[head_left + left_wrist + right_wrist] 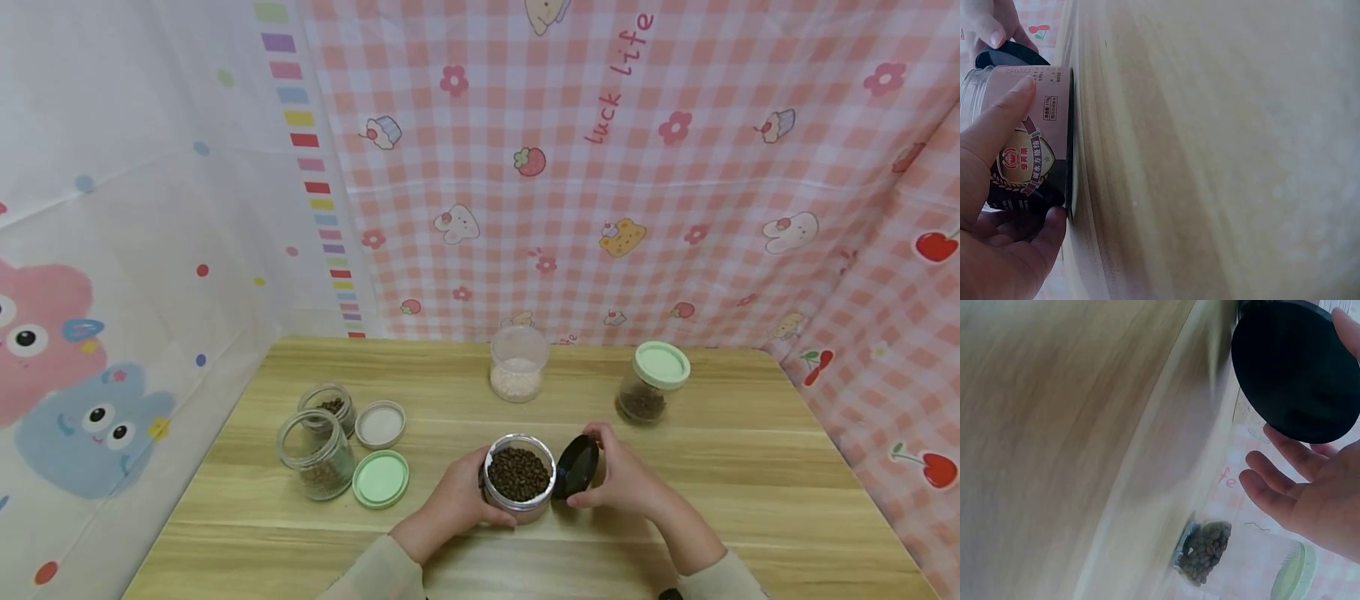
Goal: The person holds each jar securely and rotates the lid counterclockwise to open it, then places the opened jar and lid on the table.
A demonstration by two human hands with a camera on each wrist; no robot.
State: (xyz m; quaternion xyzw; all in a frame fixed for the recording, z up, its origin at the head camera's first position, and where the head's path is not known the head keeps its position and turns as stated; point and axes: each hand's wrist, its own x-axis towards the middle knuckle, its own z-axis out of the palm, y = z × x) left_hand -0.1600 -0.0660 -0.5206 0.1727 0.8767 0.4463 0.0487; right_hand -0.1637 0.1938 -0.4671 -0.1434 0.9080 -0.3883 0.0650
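A labelled jar (529, 514) full of dark brown beans (519, 473), probably coffee, stands uncovered on the wooden table. My left hand (459, 498) grips it from the left, thumb across the front. In the left wrist view, the thumb lies over the jar's pink label (1054, 134) and the fingers reach round near its base. My right hand (624, 477) holds a black round lid (576, 468) by its edge, tilted up beside the jar's right rim. The right wrist view shows the lid (1294, 369) between thumb and fingers.
Two open glass jars (327, 475) with brown contents stand at the left, beside a green lid (381, 478) and a whitish lid (380, 424). Farther back are a clear container (519, 343) of white grains and a green-lidded jar (662, 364) of dark beans.
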